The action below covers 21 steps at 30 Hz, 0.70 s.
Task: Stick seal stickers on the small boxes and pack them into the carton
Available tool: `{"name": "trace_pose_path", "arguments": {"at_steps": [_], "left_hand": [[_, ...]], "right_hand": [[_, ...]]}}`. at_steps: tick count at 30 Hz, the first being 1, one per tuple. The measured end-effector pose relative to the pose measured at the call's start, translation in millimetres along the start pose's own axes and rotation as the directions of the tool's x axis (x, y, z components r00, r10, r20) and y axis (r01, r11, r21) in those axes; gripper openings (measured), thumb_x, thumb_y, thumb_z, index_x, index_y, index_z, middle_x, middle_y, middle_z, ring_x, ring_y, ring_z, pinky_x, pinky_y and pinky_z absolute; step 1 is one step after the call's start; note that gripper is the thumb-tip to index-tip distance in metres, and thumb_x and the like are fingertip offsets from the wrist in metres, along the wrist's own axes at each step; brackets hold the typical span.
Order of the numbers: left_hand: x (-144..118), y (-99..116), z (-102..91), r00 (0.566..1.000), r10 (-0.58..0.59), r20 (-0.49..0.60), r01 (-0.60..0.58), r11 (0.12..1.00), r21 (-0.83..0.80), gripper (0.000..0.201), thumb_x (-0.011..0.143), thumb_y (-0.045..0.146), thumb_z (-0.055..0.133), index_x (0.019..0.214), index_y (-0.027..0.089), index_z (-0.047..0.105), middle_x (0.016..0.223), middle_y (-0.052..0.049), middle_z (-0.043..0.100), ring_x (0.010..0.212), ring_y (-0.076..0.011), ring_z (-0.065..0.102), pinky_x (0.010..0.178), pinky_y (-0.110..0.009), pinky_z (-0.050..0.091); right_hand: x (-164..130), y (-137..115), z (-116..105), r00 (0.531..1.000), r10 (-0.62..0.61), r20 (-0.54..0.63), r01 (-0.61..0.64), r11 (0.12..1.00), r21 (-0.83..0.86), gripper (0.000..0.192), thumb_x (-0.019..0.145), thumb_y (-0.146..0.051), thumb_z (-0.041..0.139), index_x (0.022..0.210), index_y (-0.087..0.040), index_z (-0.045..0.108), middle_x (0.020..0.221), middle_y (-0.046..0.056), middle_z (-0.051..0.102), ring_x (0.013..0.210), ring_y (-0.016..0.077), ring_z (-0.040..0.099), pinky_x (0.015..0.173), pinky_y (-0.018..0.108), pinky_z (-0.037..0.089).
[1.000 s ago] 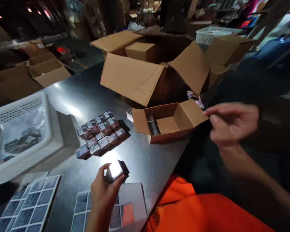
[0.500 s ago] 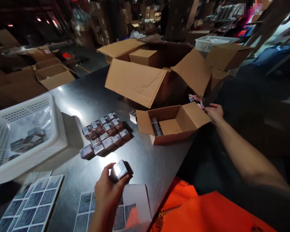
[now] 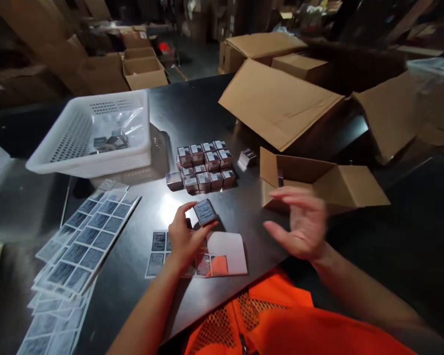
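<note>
My left hand (image 3: 183,237) grips a small dark box (image 3: 204,211) with a printed label on top, held just above a partly peeled label sheet (image 3: 197,254) on the dark table. My right hand (image 3: 300,221) hovers empty with fingers spread, a little blurred, in front of a small open cardboard box (image 3: 318,181). A cluster of several small labelled boxes (image 3: 203,165) stands in rows beyond my left hand, with one more small box (image 3: 247,157) lying apart to its right.
A white perforated basket (image 3: 89,135) with a plastic bag of small items sits at the left. Stacked label sheets (image 3: 79,241) lie at the near left. A large open carton (image 3: 281,101) fills the far right. My orange vest (image 3: 266,320) is at the bottom.
My right hand has come back from the small carton's far flap to hover open near my left hand. The view has swung left, and the small box has been turned label-up.
</note>
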<state>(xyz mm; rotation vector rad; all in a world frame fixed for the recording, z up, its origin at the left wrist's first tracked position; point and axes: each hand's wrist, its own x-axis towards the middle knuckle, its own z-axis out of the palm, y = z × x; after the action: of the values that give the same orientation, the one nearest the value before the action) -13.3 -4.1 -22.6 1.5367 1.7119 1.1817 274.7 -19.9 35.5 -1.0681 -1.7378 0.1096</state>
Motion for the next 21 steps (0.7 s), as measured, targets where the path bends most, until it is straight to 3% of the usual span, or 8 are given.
{"name": "trace_pose_path", "arguments": {"at_steps": [1,3,6,8,11,14,17,21], "left_hand": [[-2,1,-1.5,1.000,0.025,-0.016,-0.025,1.000,0.009,0.061,0.062,0.047,0.088,0.114,0.022,0.069,0.081,0.003,0.068,0.049,-0.0083,0.041,0.051,-0.025,0.036],[-4,3,-4.6,0.997,0.065,-0.038,-0.064,0.998,0.010,0.060,0.063,0.047,0.088,0.114,0.022,0.069,0.087,0.003,0.069,0.049,-0.0071,0.041,0.053,-0.025,0.036],[-4,12,-8.1,0.994,0.027,-0.111,-0.033,0.998,-0.052,0.062,0.061,0.046,0.090,0.114,0.022,0.068,0.098,0.000,0.070,0.052,-0.0062,0.043,0.053,-0.024,0.037],[-1,18,-9.5,0.981,-0.067,-0.184,0.049,0.994,-0.100,0.064,0.060,0.047,0.090,0.114,0.021,0.068,0.104,0.000,0.069,0.052,-0.0054,0.042,0.052,-0.023,0.036],[4,22,-11.0,0.955,-0.174,-0.242,0.147,0.982,-0.122,0.063,0.061,0.045,0.089,0.114,0.019,0.067,0.108,-0.001,0.068,0.054,-0.0048,0.041,0.052,-0.023,0.035],[6,20,-11.8,0.950,-0.159,-0.269,0.137,0.986,-0.099,0.063,0.062,0.044,0.089,0.115,0.019,0.066,0.112,-0.003,0.066,0.059,-0.0060,0.044,0.056,-0.024,0.038],[1,16,-11.7,0.953,-0.055,-0.299,0.034,0.997,-0.073,0.064,0.062,0.045,0.089,0.116,0.020,0.065,0.112,-0.002,0.067,0.055,-0.0045,0.041,0.052,-0.023,0.036],[-8,12,-11.2,0.937,0.167,-0.305,-0.189,0.981,-0.043,0.064,0.065,0.047,0.091,0.117,0.021,0.063,0.113,-0.002,0.070,0.047,-0.0011,0.040,0.045,-0.020,0.032]], "right_hand": [[2,-18,23,0.986,-0.069,0.153,0.057,0.995,0.082,0.053,0.080,-0.031,0.081,0.127,-0.033,0.055,0.120,0.008,0.065,0.110,0.0298,0.067,0.093,0.049,0.059],[10,-39,54,0.926,-0.053,0.375,-0.009,0.987,0.161,0.048,0.086,-0.034,0.080,0.128,-0.029,0.057,0.120,0.009,0.066,0.113,0.0269,0.067,0.097,0.045,0.059],[16,-41,70,0.767,0.030,0.641,-0.203,0.959,0.198,0.073,0.077,-0.049,0.087,0.138,-0.025,0.054,0.130,0.012,0.063,0.113,0.0262,0.067,0.094,0.042,0.061],[13,-39,71,0.702,0.073,0.708,-0.291,0.937,0.191,0.092,0.069,-0.054,0.092,0.145,-0.024,0.049,0.137,0.014,0.059,0.114,0.0269,0.067,0.095,0.044,0.061],[4,-41,73,0.757,0.029,0.653,-0.223,0.950,0.216,0.087,0.070,-0.047,0.093,0.143,-0.023,0.053,0.136,0.014,0.058,0.123,0.0280,0.062,0.106,0.046,0.055],[-2,-44,74,0.769,-0.041,0.637,-0.174,0.947,0.271,0.050,0.083,-0.033,0.085,0.128,-0.023,0.066,0.120,0.009,0.068,0.113,0.0225,0.067,0.101,0.038,0.057],[-1,-42,70,0.773,-0.005,0.635,-0.218,0.937,0.273,0.030,0.087,-0.033,0.081,0.114,-0.023,0.073,0.109,0.006,0.074,0.101,0.0199,0.071,0.090,0.033,0.059],[5,-36,64,0.855,0.110,0.507,-0.260,0.936,0.236,0.045,0.080,-0.042,0.087,0.117,-0.022,0.073,0.117,0.009,0.074,0.109,0.0238,0.070,0.095,0.039,0.058]]}}
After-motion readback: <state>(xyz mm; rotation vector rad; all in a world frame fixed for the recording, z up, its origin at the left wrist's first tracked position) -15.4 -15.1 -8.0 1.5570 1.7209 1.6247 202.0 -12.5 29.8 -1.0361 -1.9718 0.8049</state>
